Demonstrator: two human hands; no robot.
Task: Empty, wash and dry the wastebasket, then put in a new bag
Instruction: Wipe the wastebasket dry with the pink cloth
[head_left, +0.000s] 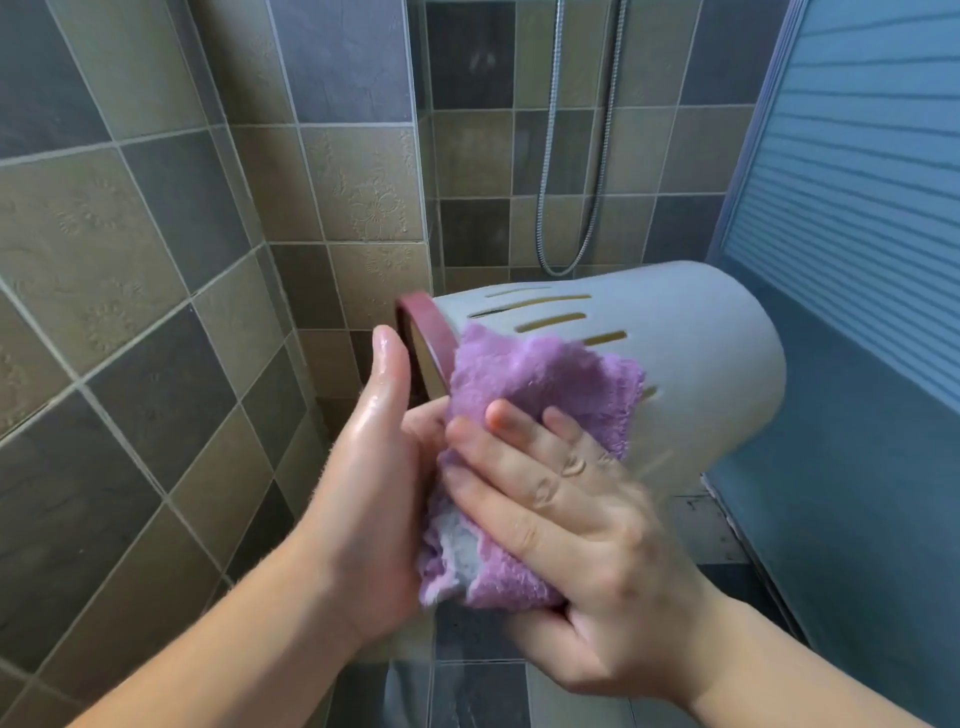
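A grey slotted wastebasket (685, 353) with a dark red rim is held on its side in the air, its mouth turned left. My left hand (374, 467) grips it at the rim, wet, thumb up against the mouth. A purple fluffy cloth (524, 384) lies draped over the basket's side. My right hand (561, 504) presses the cloth against the wall with spread fingers while its thumb pinches the cloth's lower end from below. The inside of the basket is hidden.
Tiled walls stand on the left and behind. A metal shower hose (571, 156) hangs in the corner. A blue ribbed glass door (857, 182) closes the right side. Grey floor tiles (483, 691) show below my hands.
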